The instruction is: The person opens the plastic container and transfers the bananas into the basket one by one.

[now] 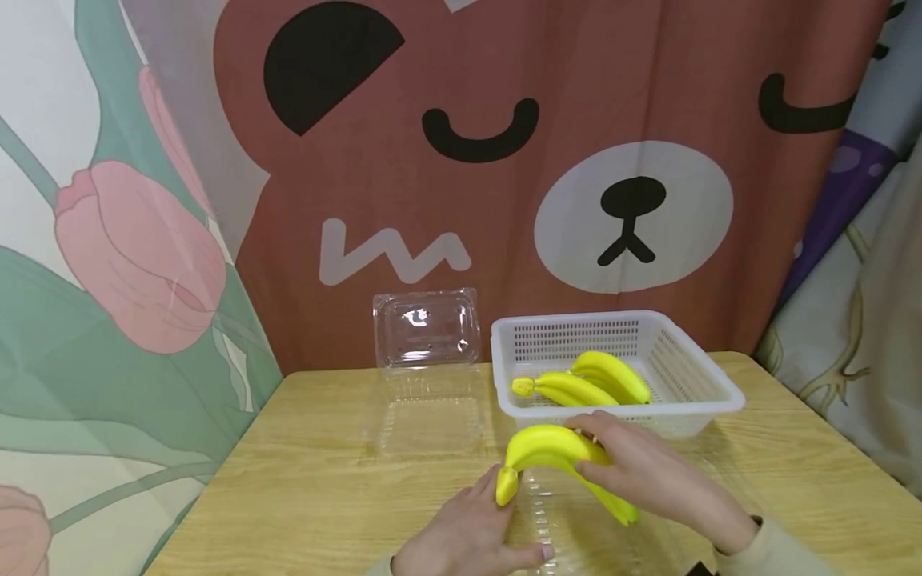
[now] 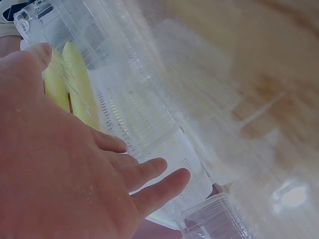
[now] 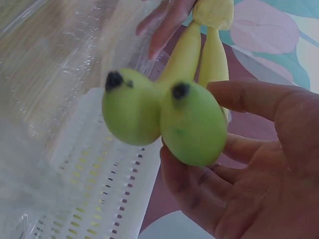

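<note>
1. On the wooden table [image 1: 302,488], my right hand [image 1: 641,472] curls its fingers round a yellow banana bunch [image 1: 555,456], just in front of the white basket [image 1: 713,384]
2. My left hand [image 1: 468,536] rests flat, fingers relaxed, on a clear plastic box [image 1: 555,520] under the bunch
3. More bananas [image 1: 583,384] lie in the basket

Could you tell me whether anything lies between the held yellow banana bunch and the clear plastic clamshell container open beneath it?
Nothing visible does. The right hand holds the yellow banana bunch just above the clear plastic clamshell container, whose edge the left hand rests on beside the stem.
</note>
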### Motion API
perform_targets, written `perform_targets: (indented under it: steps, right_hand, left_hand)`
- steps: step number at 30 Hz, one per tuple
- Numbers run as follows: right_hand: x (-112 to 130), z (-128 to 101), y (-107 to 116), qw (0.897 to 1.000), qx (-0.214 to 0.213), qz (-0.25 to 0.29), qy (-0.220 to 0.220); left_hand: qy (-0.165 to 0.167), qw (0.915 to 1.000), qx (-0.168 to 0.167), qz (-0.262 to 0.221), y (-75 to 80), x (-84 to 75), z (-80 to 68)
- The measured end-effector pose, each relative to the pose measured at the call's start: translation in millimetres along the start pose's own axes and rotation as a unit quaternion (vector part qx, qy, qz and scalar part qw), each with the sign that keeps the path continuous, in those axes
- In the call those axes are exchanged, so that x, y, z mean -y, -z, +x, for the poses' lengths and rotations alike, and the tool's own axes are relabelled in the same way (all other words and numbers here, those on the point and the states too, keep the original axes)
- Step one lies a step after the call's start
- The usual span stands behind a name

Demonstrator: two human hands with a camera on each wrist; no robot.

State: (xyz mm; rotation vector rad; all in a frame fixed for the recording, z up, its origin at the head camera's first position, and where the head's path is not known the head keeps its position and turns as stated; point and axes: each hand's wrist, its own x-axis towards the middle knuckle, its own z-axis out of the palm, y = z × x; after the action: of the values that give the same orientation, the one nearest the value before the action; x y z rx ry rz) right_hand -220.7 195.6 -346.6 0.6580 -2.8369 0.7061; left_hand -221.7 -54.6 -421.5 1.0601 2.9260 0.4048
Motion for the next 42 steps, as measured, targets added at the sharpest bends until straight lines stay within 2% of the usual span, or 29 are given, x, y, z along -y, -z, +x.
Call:
perform_targets:
  steps: [5,14,28,33,37,42]
  right_hand:
    - [3.3,1.0,-1.0,1.0,-0.021,-0.005,-0.004]
    - [4.5,4.6,5.7,0.998,-0.06,0.001,-0.005]
    - [5.2,6.4,12.1,0.998,-0.064,-0.001,-0.023]
    - [3.9,7.4,17.7,0.996,-0.084,-0.012,-0.028]
    - [1.6,10.6,24.1,0.995,-0.099,-0.023,-0.02]
    - [-1.3,16.9,33.9,0.995,-0.099,-0.032,-0.008]
  left_hand:
    - [-0.007,1.0,0.006,0.003,-2.9,0.1,-0.1]
    - [0.006,0.9998,0.016,0.008,-1.5,-1.1,1.1]
    - [0.001,0.9997,0.021,0.015,0.3,-1.7,0.1]
    - [0.006,0.9995,0.024,0.018,-1.7,-1.4,1.1]
    - [0.011,0.9994,0.028,0.018,-3.0,-0.9,1.9]
    - [-0.003,0.9991,0.019,0.039,-3.4,-0.5,1.9]
